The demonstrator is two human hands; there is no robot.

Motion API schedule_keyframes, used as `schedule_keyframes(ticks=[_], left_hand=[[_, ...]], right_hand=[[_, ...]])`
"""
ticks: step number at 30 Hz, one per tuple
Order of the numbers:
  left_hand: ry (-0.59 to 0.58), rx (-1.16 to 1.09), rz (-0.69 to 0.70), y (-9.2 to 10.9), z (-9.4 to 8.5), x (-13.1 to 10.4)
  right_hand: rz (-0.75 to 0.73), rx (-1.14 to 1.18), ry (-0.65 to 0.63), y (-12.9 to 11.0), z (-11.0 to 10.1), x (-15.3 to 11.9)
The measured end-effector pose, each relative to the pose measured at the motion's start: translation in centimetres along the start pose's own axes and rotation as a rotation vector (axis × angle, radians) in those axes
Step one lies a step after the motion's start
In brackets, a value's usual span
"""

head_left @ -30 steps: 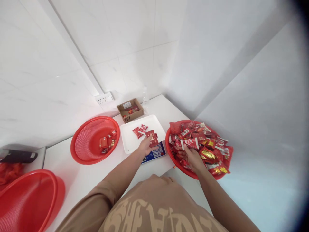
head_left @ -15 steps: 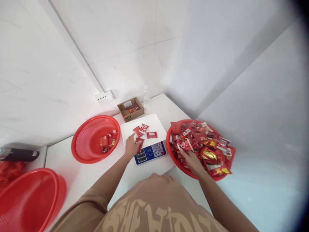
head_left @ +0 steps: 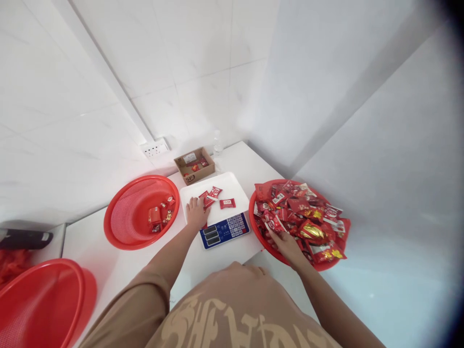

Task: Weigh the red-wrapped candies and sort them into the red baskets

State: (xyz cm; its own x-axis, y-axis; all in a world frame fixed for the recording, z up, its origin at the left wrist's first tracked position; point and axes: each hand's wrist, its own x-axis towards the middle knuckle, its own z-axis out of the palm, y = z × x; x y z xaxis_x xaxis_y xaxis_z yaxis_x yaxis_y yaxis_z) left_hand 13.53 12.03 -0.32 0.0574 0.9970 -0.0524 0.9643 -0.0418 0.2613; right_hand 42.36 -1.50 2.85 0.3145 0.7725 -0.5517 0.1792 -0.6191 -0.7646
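Observation:
My left hand point(head_left: 196, 213) is over the white pan point(head_left: 231, 184) of a digital scale point(head_left: 225, 231). Its fingers are stretched out and apart, touching red candy packets that it partly covers. Beyond the fingertips lies a red-and-white wrapped candy point(head_left: 215, 193). A small flat red packet point(head_left: 227, 203) rests on the pan to the right. My right hand point(head_left: 286, 245) reaches into the near left side of a red basket point(head_left: 261, 243) heaped with wrapped sweets. Its fingers pinch the lower edge of a red-and-white candy packet point(head_left: 274, 223); the fingertips are partly hidden.
Left of the scale stands a red mesh basket point(head_left: 125, 203) with a few sweets. Behind the scale are a small cardboard box point(head_left: 189, 179) and a clear bottle point(head_left: 217, 143). Another red basket point(head_left: 39, 295) is at the lower left, near a black object point(head_left: 27, 239). Walls close off the back and right.
My left hand has shifted slightly left and spread over the packets, covering the nearest one more. My right hand has drawn slightly nearer, and the packet at its fingertips has turned and lowered.

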Motion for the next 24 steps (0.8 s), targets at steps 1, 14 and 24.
schedule_keyframes(ticks=[1,14,24], left_hand=[[0.016,-0.023,-0.033,-0.1,0.0,0.0],[0.138,-0.45,-0.39,3.7,-0.1,0.4],[-0.091,-0.196,-0.017,1.1,-1.2,0.6]], right_hand=[[-0.01,0.015,0.003,0.2,0.0,0.0],[-0.041,0.012,0.012,0.1,0.5,0.0],[-0.04,0.047,0.032,0.2,0.3,-0.1]])
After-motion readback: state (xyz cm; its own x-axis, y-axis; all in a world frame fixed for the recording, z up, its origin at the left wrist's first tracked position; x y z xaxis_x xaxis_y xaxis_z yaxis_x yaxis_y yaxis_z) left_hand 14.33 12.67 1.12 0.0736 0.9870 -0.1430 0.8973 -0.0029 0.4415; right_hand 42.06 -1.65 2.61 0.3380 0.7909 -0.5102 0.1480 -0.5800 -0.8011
